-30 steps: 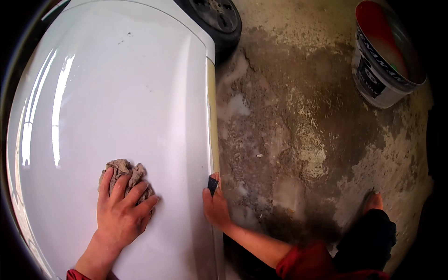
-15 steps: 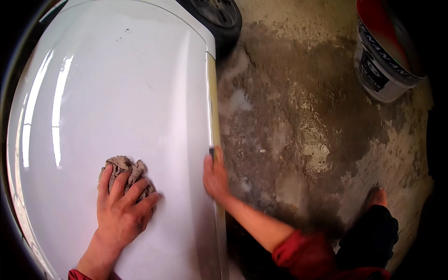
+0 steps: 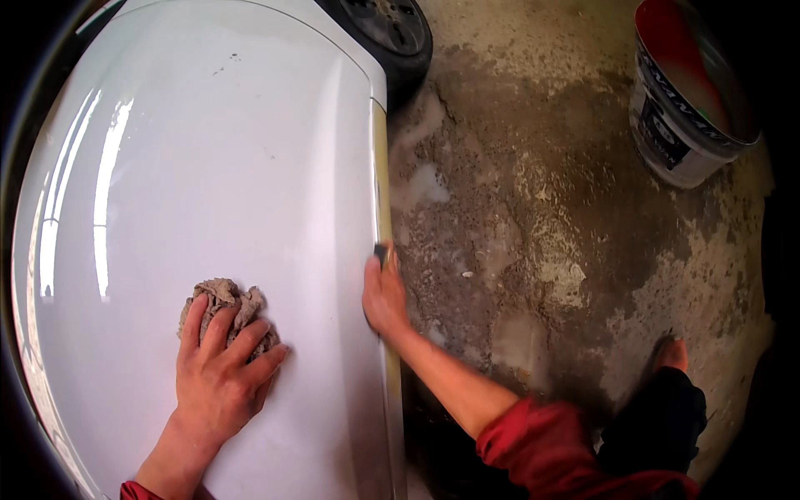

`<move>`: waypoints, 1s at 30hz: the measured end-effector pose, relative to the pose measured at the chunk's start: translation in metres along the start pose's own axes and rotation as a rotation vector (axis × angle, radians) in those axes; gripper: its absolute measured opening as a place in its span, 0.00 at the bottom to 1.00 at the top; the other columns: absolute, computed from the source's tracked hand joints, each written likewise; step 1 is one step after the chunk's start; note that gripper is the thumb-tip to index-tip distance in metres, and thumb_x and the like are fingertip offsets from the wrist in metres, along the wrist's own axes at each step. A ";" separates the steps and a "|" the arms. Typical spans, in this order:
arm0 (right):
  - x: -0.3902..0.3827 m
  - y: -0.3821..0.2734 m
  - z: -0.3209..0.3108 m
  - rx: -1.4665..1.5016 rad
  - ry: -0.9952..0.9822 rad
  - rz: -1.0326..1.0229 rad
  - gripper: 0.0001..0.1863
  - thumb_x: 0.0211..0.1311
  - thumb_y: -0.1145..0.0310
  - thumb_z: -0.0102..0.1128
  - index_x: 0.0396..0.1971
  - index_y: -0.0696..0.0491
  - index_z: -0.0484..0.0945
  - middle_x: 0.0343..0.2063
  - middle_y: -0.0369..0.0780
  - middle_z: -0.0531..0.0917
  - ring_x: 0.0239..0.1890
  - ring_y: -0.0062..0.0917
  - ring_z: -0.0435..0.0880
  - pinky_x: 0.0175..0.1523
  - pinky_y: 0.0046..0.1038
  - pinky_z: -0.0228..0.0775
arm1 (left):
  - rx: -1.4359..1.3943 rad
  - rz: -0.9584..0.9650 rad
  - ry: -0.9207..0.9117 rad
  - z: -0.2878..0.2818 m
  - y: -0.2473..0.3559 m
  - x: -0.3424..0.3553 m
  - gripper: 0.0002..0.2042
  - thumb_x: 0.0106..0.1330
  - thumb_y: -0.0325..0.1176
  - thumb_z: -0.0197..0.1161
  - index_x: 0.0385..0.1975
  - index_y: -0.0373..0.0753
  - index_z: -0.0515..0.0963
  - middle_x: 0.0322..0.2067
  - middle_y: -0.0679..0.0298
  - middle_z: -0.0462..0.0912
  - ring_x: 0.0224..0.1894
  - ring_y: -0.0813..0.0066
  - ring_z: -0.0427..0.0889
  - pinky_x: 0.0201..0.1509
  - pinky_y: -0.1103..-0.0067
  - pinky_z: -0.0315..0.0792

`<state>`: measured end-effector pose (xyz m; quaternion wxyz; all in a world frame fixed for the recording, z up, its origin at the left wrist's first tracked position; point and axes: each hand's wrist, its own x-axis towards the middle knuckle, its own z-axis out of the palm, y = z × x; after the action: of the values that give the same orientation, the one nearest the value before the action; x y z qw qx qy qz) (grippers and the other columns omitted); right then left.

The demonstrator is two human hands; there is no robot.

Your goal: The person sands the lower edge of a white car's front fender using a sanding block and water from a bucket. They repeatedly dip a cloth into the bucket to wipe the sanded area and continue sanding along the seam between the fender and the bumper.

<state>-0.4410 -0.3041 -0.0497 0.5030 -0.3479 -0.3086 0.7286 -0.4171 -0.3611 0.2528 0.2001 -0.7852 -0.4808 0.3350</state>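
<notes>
A person's left hand (image 3: pixel 218 379), lower left of the frame, has hold of a crumpled gray-brown rag (image 3: pixel 221 292) against a glossy white car panel (image 3: pixel 208 192), the grip partly spread with fingers curved over the cloth. At center, the right hand (image 3: pixel 385 302) is at the panel's right edge, its grip closed around a small dark block (image 3: pixel 380 251) that shows between thumb and fingers. The block sits at the edge, beside a yellowish strip (image 3: pixel 382 167) running along it. Small dark marks (image 3: pixel 234 57) dot the panel toward the upper left, and a black wheel (image 3: pixel 387 29) shows at top center. A bucket (image 3: pixel 698 158), red inside, stands on the stained floor (image 3: pixel 517 208) at upper right. At lower right appear a red sleeve (image 3: pixel 533 442), a dark trouser leg (image 3: pixel 654 421) and part of a bare foot (image 3: pixel 672 356).
</notes>
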 end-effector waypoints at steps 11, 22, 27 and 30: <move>-0.013 -0.001 -0.004 -0.061 -0.052 0.046 0.36 0.85 0.54 0.35 0.78 0.68 0.50 0.79 0.62 0.51 0.83 0.53 0.43 0.84 0.43 0.36 | 0.035 -0.022 0.061 -0.003 -0.009 -0.004 0.05 0.45 0.28 0.72 0.22 0.40 0.85 0.41 0.64 0.84 0.53 0.53 0.79 0.69 0.49 0.70; 0.019 0.001 0.004 -0.099 0.041 0.011 0.37 0.85 0.51 0.34 0.75 0.69 0.56 0.77 0.62 0.56 0.82 0.53 0.49 0.84 0.40 0.42 | 0.051 -0.038 0.141 0.000 -0.010 0.001 0.07 0.45 0.28 0.73 0.20 0.39 0.80 0.39 0.63 0.84 0.50 0.51 0.81 0.65 0.46 0.72; -0.106 0.094 -0.002 -0.335 0.082 -0.171 0.35 0.84 0.54 0.38 0.78 0.65 0.51 0.76 0.56 0.64 0.78 0.50 0.62 0.81 0.39 0.51 | 0.055 -0.019 0.187 -0.001 -0.005 0.007 0.07 0.44 0.27 0.73 0.20 0.41 0.80 0.40 0.64 0.85 0.50 0.51 0.81 0.66 0.47 0.73; -0.068 0.061 0.007 -0.107 0.046 0.011 0.34 0.84 0.55 0.38 0.76 0.65 0.56 0.76 0.59 0.61 0.80 0.50 0.55 0.82 0.40 0.45 | 0.065 -0.029 0.130 0.002 -0.007 0.002 0.06 0.44 0.27 0.73 0.19 0.42 0.81 0.40 0.64 0.85 0.50 0.52 0.81 0.66 0.47 0.72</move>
<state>-0.4612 -0.3880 -0.0816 0.4865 -0.3929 -0.3335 0.7055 -0.4221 -0.3564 0.2558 0.2613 -0.7914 -0.4669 0.2957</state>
